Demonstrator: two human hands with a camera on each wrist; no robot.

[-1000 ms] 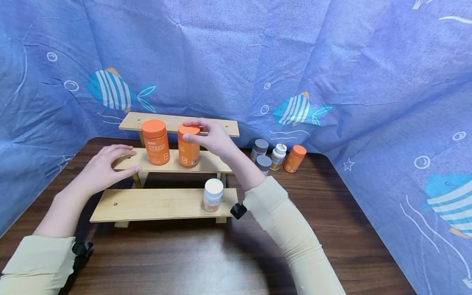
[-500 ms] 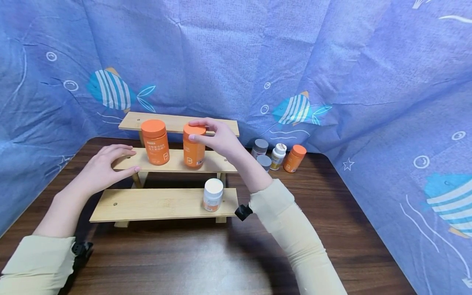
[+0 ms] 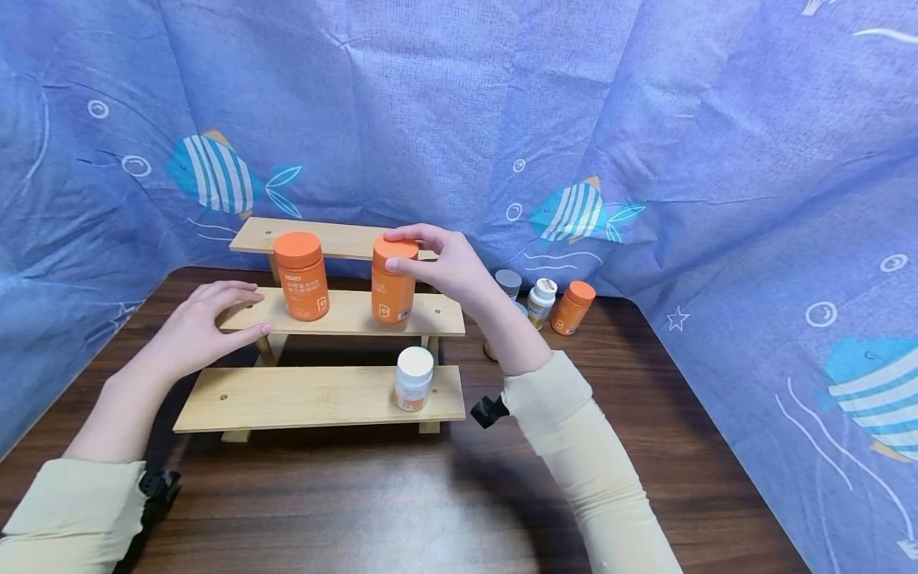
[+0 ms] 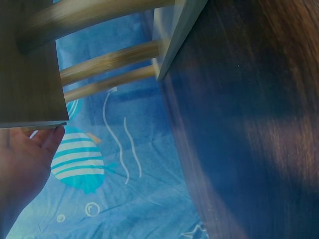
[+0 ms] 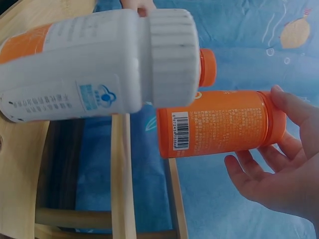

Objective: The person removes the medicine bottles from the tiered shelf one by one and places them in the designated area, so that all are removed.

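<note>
In the head view, my right hand grips an orange bottle by its lid, thumb in front and fingers over the top. The bottle is upright, its base right at the middle board of a three-step wooden shelf. The right wrist view shows the barcode side of the orange bottle and the fingers round its lid. My left hand holds the left end of the middle board, fingers on top and thumb at the front edge. Beside it, a second orange bottle stands on that board.
On the lowest board stands a white bottle, large in the right wrist view. Right of the shelf, a white-capped bottle, a small orange bottle and grey-lidded bottles, partly behind my right arm, stand on the dark table. A blue curtain hangs behind.
My right hand has moved the orange bottle to the right along the middle board, away from the other orange bottle. The left hand has stayed in place.
</note>
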